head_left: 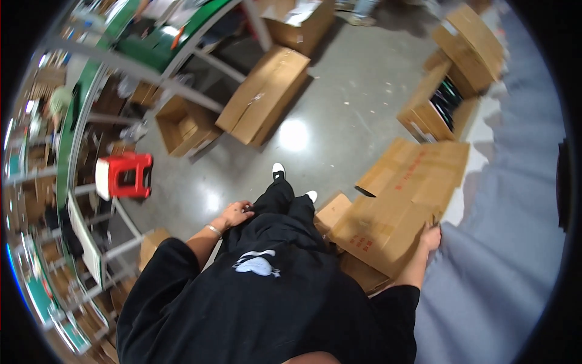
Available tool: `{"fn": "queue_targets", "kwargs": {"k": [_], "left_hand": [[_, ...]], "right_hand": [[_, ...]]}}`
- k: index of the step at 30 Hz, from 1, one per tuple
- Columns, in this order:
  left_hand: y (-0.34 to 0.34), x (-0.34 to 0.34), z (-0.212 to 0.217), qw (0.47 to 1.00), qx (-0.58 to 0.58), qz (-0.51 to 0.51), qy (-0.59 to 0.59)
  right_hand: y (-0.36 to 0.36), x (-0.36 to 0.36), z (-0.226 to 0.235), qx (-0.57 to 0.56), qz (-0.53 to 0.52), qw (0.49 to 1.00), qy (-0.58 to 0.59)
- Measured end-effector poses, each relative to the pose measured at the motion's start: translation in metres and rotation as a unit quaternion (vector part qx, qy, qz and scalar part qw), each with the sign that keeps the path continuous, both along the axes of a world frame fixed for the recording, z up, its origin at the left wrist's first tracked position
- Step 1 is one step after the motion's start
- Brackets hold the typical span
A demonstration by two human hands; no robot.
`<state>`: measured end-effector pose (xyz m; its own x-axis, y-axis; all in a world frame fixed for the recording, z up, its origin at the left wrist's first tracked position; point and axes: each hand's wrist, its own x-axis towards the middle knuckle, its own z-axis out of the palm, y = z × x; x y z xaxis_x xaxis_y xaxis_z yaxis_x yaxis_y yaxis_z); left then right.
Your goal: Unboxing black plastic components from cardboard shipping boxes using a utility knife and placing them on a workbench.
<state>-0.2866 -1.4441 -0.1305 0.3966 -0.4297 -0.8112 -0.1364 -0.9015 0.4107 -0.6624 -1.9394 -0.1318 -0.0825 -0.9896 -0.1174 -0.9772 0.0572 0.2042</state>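
A red plastic stool with a whitish top (114, 177) stands beside the near edge of the green-topped workbench (102, 53). Right of it, an open brown cardboard box (203, 144) shows its inner walls and bottom. The left hand (236, 213), released, its fingers loosely bent, is at the black trousers (274, 200). Beyond lies a long, taped, closed brown carton (257, 91); farther off, an open brown box (308, 39) contains white material. The large brown cardboard sheet (388, 212) lies along the left edge of the grey-blue cloth (503, 242), its surface bearing red printed characters. The right hand's (431, 238) fingers are curled in at the sheet's right edge; I cannot tell exactly what they grip. Past the sheet's far edge, a brown box with raised flaps (418, 114) holds dark, glossy items (445, 104); a small pale label marks one flap.
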Motion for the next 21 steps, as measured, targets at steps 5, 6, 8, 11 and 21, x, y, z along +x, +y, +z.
{"fn": "queue_targets", "kwargs": {"k": [5,6,8,11,21], "left_hand": [[0.028,-0.012,0.006,0.999,0.004,0.053,0.003],[0.036,-0.012,0.005,0.998,0.002,0.07,0.007],[0.055,-0.012,0.002,0.995,-0.015,0.099,-0.002],[0.088,-0.009,-0.002,0.987,-0.043,0.157,-0.018],[0.233,0.031,0.03,0.86,-0.257,0.439,0.048]], "right_hand": [[0.021,0.012,0.012,-0.014,0.043,0.999,0.019],[0.026,0.018,0.017,-0.002,0.028,0.999,0.033],[0.036,0.023,0.025,-0.01,0.027,0.998,0.047],[0.079,0.071,0.051,-0.044,0.062,0.997,0.028],[0.396,0.385,0.08,0.565,0.174,0.655,-0.47]]}}
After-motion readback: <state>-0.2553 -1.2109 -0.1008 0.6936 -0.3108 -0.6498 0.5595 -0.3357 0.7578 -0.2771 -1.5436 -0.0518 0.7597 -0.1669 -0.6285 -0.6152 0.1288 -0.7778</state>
